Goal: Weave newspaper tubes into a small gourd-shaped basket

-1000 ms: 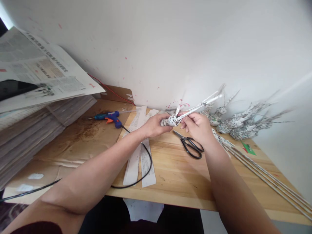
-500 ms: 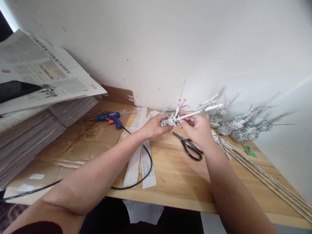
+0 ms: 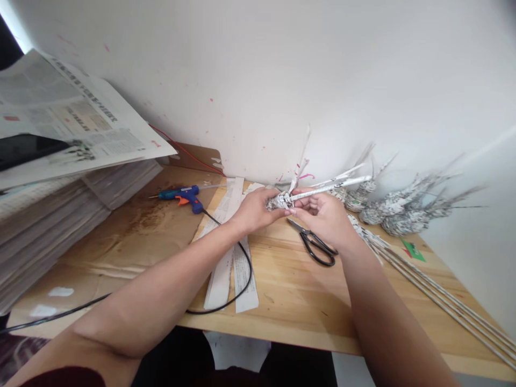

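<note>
A small woven newspaper piece [image 3: 281, 201] is held above the table, with several rolled paper strips [image 3: 330, 187] sticking out of it to the right and upward. My left hand [image 3: 258, 208] is closed around its left side, the thumb along the near edge. My right hand [image 3: 322, 215] pinches at its right end, where the strips come out; the fingertips are partly hidden behind the strips. Below the right hand, black-handled scissors [image 3: 316, 247] lie on the wooden table, their blades pointing up and left.
A blue glue gun [image 3: 183, 196] lies on stained cardboard [image 3: 133, 236], its black cable looping over flat paper strips [image 3: 245, 279]. Stacked newspapers [image 3: 72, 199] stand at left. Woven newspaper pieces [image 3: 395, 207] sit against the wall at right, near long paper rods [image 3: 451, 309].
My right hand has shifted its thumb and fingers closer to the woven piece's end. The piece and its upright strips have tilted slightly to the right.
</note>
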{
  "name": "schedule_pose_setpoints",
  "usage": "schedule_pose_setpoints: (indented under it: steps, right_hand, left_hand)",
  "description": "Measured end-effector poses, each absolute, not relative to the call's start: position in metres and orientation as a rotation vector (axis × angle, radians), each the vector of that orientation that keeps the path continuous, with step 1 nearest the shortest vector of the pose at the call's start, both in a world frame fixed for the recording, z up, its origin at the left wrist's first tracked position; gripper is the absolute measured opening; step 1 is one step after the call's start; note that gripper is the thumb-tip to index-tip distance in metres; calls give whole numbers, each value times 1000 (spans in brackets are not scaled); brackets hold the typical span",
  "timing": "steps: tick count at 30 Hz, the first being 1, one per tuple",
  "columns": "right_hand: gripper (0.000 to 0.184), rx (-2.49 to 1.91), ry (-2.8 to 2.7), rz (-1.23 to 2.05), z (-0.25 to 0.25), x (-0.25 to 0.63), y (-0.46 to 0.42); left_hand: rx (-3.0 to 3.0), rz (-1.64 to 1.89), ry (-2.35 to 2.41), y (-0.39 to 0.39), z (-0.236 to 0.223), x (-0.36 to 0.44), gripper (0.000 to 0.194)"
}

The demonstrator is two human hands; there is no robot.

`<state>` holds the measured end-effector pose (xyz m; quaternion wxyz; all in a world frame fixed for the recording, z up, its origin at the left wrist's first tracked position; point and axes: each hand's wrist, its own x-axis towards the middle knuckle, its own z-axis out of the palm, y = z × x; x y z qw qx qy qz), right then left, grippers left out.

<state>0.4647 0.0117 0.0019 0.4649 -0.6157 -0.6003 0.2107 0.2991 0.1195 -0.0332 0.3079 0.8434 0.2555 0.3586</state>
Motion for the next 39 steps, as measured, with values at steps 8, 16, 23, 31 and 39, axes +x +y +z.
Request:
schedule_pose_setpoints:
  steps: [8, 16, 23, 31, 39]
  right_hand:
    - [27, -1588, -1594, 461, 5, 463, 9]
    - [18, -1631, -1649, 373, 4, 463, 7]
    - [22, -1645, -1625, 449, 5, 467, 6]
    - [17, -1592, -1707, 620, 10, 469, 4]
    - [23, -1759, -1647, 808, 2, 475, 2]
  left_hand:
    - [2236, 1005, 631, 120, -33, 299, 33]
    - [2229, 947, 586, 126, -33, 298, 33]
    - [2203, 922, 524, 124, -31, 297, 31]
    - [2256, 893, 506, 123, -31, 296, 28]
    - [2316, 888, 446, 119, -31, 298, 28]
